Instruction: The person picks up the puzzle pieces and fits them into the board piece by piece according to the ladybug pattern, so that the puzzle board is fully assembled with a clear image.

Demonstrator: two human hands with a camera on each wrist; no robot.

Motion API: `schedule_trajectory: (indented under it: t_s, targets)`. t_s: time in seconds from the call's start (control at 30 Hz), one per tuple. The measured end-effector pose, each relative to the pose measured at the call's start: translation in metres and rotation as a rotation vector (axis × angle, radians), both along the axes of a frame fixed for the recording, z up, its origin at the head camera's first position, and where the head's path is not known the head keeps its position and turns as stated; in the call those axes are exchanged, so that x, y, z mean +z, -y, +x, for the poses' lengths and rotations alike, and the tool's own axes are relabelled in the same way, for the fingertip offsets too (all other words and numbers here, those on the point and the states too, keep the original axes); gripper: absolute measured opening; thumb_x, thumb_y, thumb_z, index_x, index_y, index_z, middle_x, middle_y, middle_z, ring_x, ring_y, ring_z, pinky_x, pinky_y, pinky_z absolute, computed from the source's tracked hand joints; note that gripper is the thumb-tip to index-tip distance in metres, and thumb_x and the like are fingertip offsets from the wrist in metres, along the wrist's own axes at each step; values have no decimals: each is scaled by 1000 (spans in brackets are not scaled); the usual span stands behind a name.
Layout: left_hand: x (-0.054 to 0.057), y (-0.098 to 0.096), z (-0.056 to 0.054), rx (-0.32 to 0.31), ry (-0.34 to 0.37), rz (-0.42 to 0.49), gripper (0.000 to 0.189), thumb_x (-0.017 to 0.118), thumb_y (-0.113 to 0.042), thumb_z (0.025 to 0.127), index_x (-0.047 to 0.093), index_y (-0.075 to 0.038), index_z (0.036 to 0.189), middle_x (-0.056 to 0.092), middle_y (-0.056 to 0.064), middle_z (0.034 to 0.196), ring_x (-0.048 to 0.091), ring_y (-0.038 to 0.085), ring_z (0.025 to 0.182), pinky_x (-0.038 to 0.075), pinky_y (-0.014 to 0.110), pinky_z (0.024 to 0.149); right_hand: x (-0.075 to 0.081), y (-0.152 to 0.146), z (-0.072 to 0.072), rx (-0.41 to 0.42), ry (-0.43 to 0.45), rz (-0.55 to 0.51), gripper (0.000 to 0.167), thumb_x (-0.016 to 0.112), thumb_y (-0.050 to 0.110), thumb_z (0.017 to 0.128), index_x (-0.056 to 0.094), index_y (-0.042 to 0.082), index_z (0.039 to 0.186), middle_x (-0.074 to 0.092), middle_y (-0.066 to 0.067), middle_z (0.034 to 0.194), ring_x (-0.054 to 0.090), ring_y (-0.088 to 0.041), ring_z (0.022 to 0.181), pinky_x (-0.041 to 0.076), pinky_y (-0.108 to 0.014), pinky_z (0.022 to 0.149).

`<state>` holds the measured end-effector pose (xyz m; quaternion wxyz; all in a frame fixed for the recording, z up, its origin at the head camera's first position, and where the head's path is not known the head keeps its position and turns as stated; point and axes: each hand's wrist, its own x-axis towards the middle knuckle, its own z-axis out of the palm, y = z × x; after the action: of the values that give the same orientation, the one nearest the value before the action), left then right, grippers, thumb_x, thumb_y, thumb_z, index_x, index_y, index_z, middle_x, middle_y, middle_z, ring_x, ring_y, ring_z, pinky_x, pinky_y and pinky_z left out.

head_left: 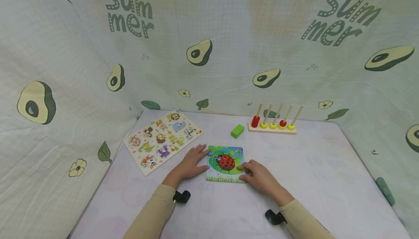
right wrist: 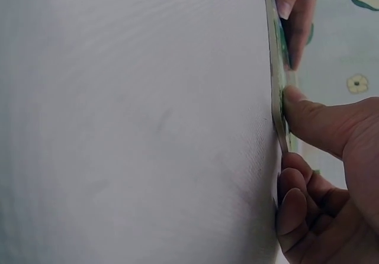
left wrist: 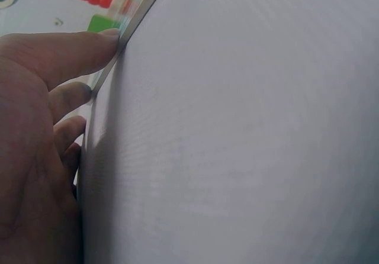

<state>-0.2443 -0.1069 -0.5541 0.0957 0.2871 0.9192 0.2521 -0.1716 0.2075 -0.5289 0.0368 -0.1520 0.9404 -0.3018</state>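
Note:
A square ladybug puzzle (head_left: pixel 226 162) lies flat on the table, a red spotted ladybug on green and blue. At its left side my left hand (head_left: pixel 191 162) rests with fingers fairly straight, thumb and fingertips touching the edge. My right hand (head_left: pixel 260 177) has its fingers curled and pinches the puzzle's right edge near the lower corner. In the right wrist view, the thumb of the right hand (right wrist: pixel 331 175) lies on the board's face, the other fingers bent by its edge. The left wrist view has the left hand (left wrist: pixel 41 122) against the board's thin side.
An animal peg-style board (head_left: pixel 163 140) lies tilted at the left, close to the left hand. Behind the puzzle is a green block (head_left: pixel 237 131). Farther right stands a wooden rod stacker (head_left: pixel 272 130) with red and yellow beads. A printed cloth (head_left: pixel 226 82) hangs behind the table.

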Motion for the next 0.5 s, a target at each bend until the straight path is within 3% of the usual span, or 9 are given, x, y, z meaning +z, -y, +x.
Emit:
schedule_trajectory:
  t_s: [0.3, 0.5]
  targets:
    - [-1, -1, 0, -1, 1, 7, 71, 62, -45, 99, 37, -18, 159, 22, 3, 169, 10, 25, 157, 5, 43, 128, 3, -6, 2, 18, 47, -55, 33, 76, 25, 93, 71, 14, 124, 54, 10, 88, 49, -7, 76, 44, -23, 63]
    - [2, 0, 0, 0, 13, 13, 72, 62, -46, 99, 36, -18, 160, 21, 3, 169, 10, 24, 157, 4, 43, 128, 6, -16, 2, -20, 46, -74, 37, 73, 19, 95, 66, 11, 131, 58, 10, 88, 52, -6, 77, 47, -24, 66]
